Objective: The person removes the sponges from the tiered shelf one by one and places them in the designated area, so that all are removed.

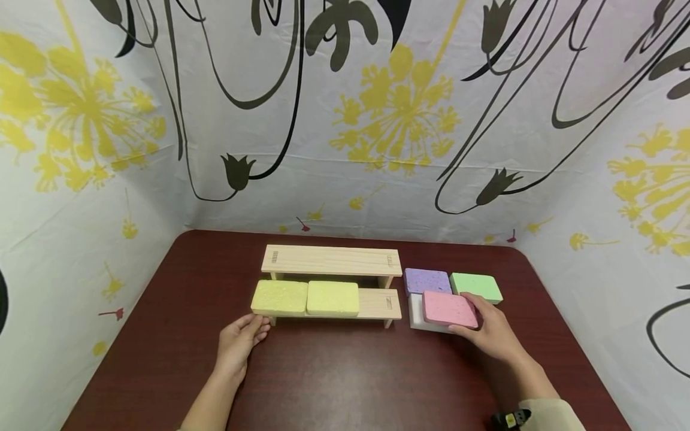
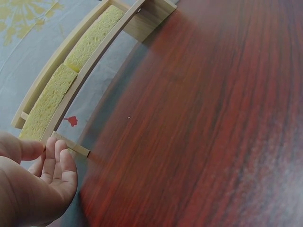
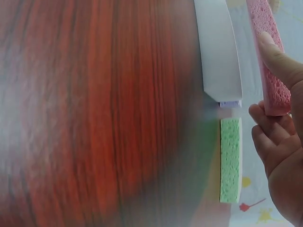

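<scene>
My right hand [image 1: 478, 315] pinches a pink sponge [image 1: 448, 309] by its right end, thumb on top and fingers beneath, holding it tilted just above a white sponge [image 1: 415, 312]. In the right wrist view, the pink sponge [image 3: 269, 56] stands clear of the white sponge [image 3: 218, 52]. My left hand [image 1: 257, 328] lies open on the table, its fingertips at the left front leg of a two-tier wooden shelf [image 1: 331, 261]. Two yellow sponges [image 1: 279, 297] [image 1: 332, 298] lie side by side on the lower tier. The left wrist view shows the left hand [image 2: 47, 165] beside the shelf [image 2: 142, 23].
A purple sponge [image 1: 427, 280] and a green sponge [image 1: 477, 286] lie flat behind the white one, right of the shelf. The dark red table [image 1: 345, 383] is walled by a flowered cloth at the back and both sides. The shelf's upper tier is bare.
</scene>
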Available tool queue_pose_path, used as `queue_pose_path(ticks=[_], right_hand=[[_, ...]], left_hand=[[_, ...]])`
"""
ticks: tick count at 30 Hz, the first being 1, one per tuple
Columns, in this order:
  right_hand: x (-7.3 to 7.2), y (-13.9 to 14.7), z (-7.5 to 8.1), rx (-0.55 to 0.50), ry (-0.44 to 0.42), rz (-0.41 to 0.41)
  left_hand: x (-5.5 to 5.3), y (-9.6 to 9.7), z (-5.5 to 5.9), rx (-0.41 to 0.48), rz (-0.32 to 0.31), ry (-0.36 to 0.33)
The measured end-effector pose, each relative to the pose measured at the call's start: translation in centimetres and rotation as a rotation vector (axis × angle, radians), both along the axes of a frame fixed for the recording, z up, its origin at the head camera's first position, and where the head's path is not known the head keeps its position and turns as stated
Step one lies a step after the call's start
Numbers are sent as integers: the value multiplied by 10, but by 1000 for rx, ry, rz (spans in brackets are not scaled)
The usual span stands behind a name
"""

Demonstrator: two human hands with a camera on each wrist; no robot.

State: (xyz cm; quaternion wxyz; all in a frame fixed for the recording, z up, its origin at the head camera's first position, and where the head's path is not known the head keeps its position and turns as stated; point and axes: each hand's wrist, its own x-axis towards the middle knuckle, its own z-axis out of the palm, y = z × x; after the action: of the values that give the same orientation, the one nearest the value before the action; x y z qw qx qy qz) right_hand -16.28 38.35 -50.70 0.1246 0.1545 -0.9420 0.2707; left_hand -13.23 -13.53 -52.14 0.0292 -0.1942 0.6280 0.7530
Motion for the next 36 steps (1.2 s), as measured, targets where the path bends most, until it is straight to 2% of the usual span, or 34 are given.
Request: queue_pose_path(ticks=[7, 26, 36], right_hand=[[4, 9, 0, -2, 14, -3], [13, 36, 8, 2, -20, -69], [14, 54, 7, 4, 15, -82]], left_hand=[[0, 0, 0, 6, 1, 2], [0, 0, -2, 10, 8, 8], [-1, 0, -2, 10, 5, 8]])
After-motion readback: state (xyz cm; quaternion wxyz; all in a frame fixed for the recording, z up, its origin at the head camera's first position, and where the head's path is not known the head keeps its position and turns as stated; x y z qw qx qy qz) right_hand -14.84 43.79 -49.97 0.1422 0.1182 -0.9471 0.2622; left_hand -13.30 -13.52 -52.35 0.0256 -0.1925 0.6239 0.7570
